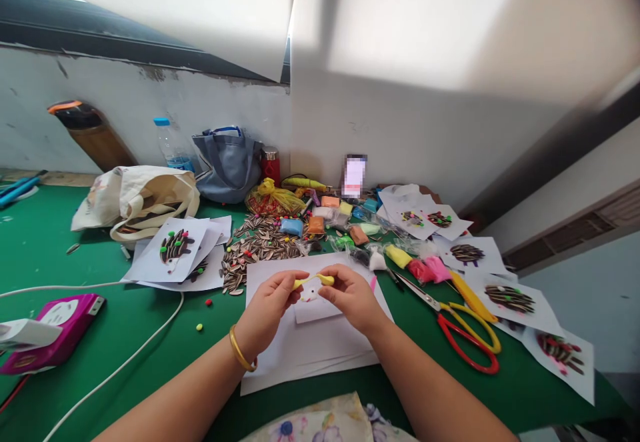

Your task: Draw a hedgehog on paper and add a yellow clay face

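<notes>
Because the narrow yellow clay-like strip [326,280] probably sags unsupported, left hand [267,302] and right hand [353,297] each pinch one end.

Bare hands [267,305] and forearms [193,382], gold bangle [237,351] on left wrist, cream garment [306,427], blue and lilac flowers [286,429]

No lettering can be read with certainty: the white label [60,313] on the magenta box [86,307], near the tabletop's [50,255] left edge, is left indecipherable.
</notes>
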